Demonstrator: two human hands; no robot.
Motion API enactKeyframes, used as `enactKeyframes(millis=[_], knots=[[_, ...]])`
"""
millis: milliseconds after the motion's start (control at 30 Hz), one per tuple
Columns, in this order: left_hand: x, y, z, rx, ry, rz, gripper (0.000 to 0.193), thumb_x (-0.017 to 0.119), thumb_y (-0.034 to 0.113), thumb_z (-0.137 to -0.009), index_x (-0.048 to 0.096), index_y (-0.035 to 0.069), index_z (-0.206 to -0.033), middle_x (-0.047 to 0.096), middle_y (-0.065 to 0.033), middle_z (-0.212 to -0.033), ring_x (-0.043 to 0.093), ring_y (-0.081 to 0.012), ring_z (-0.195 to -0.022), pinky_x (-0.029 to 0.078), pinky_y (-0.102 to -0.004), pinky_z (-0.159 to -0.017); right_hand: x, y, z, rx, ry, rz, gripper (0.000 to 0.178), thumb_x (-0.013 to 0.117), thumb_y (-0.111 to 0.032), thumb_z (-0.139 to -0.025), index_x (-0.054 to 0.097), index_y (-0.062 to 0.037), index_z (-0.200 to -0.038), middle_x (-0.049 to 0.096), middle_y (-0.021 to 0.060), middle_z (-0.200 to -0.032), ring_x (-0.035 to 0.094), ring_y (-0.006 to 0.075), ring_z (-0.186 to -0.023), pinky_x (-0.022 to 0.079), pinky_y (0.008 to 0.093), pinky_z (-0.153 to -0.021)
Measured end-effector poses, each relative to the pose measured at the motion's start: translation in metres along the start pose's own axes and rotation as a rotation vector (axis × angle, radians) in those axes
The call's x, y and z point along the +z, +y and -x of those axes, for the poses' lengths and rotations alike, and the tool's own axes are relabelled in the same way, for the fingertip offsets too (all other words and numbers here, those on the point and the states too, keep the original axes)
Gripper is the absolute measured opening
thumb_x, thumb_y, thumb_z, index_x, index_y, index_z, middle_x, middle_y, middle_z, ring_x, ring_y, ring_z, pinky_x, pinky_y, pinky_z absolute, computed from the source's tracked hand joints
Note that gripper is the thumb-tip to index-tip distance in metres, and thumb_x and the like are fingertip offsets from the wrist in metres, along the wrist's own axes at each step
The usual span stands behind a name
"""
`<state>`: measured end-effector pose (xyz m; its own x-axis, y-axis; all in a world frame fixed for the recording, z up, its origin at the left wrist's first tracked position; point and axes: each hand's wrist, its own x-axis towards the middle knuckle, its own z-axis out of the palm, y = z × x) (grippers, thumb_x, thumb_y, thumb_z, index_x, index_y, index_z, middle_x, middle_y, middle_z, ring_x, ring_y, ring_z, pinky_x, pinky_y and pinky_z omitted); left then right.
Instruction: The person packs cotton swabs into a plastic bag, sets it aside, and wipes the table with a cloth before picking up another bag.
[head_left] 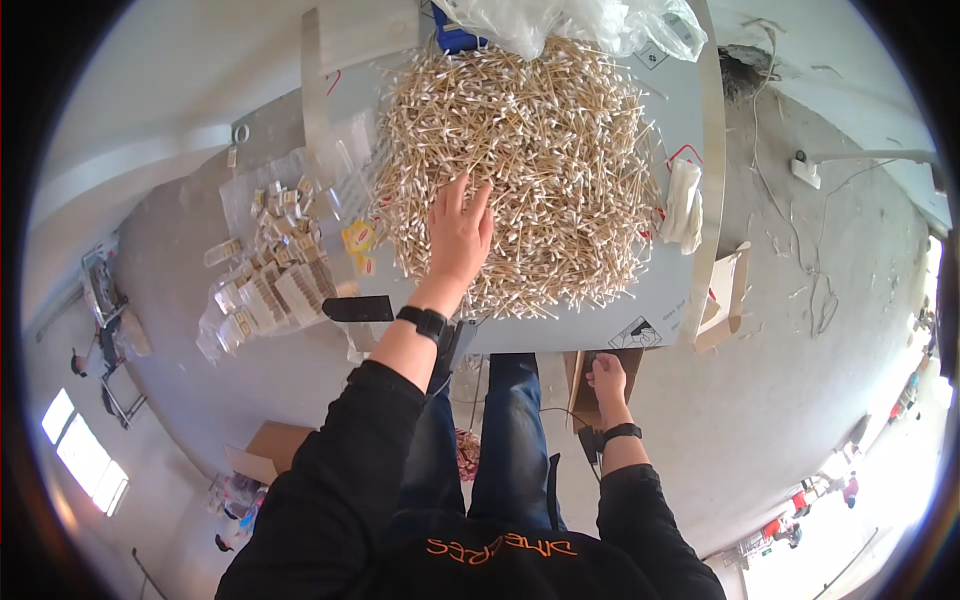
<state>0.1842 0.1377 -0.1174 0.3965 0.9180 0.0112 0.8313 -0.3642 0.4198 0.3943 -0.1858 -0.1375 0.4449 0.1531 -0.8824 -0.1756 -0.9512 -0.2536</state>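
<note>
A wide heap of cotton swabs with pale wooden sticks and white tips covers most of the grey tabletop. On the heap's near left part rests my left hand, palm down with its fingers stretched out and apart, touching the swabs. Below the table's front edge, my right hand is over a brown cardboard box. Its fingers are curled together, and whatever they may hold is hidden. A dark flat object juts out at the table's left front corner.
Clear plastic bags and a blue container sit at the table's far edge. A white glove or cloth lies at the right. Many small packs lie on the left. An open carton stands on the floor.
</note>
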Motion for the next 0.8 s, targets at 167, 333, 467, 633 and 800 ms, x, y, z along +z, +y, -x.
enactKeyframes(millis=[167,333,467,633,800], knots=[[0.001,-0.001,0.024,-0.144,-0.225,-0.147,0.058,0.061,0.028,-0.082,0.037,0.020,-0.134,0.030,-0.0133,-0.140,0.028,-0.0362,-0.128,0.024,-0.0608,-0.099,-0.001,-0.003,-0.002,-0.036,-0.019,0.039,0.016,0.054,-0.009,-0.086,0.057,-0.0038,-0.101,0.060,0.0035,-0.082,0.059,0.0113,-0.060,0.050,0.0245,-0.051],[-0.004,0.000,0.020,-0.061,0.005,-0.038,0.046,0.061,0.019,-0.081,0.047,0.014,-0.124,0.041,-0.0134,-0.130,0.040,-0.0346,-0.118,0.035,-0.0510,-0.092,-0.002,0.000,-0.002,-0.073,0.007,0.001,0.011,0.055,-0.009,-0.086,0.058,-0.0044,-0.096,0.059,0.0027,-0.079,0.058,0.0105,-0.059,0.049,0.0236,-0.051],[-0.014,0.012,0.070,-0.101,-0.002,0.191,0.030,0.059,0.002,-0.074,0.055,0.009,-0.103,0.052,-0.0100,-0.103,0.053,-0.0286,-0.091,0.043,-0.0400,-0.079,0.010,-0.015,0.011,-0.154,0.010,0.022,0.011,0.055,-0.008,-0.086,0.058,-0.0036,-0.095,0.059,0.0023,-0.078,0.058,0.0102,-0.059,0.048,0.0232,-0.050],[-0.008,-0.009,0.112,-0.114,-0.106,0.124,0.035,0.057,-0.001,-0.073,0.055,0.006,-0.107,0.052,-0.0105,-0.100,0.052,-0.0301,-0.092,0.043,-0.0407,-0.080,0.041,-0.078,0.035,-0.634,-0.039,0.363,0.024,0.054,-0.006,-0.082,0.056,-0.0068,-0.107,0.060,0.0123,-0.093,0.060,0.0264,-0.080,0.049,0.0338,-0.071],[-0.014,-0.013,0.095,-0.150,-0.007,0.203,0.030,0.055,-0.002,-0.074,0.056,0.005,-0.103,0.054,-0.0109,-0.095,0.053,-0.0312,-0.091,0.045,-0.0403,-0.077,0.068,-0.131,0.040,-0.863,-0.102,0.528,0.033,0.054,-0.006,-0.080,0.053,-0.0105,-0.113,0.057,0.0133,-0.101,0.057,0.0308,-0.090,0.048,0.0384,-0.078]])
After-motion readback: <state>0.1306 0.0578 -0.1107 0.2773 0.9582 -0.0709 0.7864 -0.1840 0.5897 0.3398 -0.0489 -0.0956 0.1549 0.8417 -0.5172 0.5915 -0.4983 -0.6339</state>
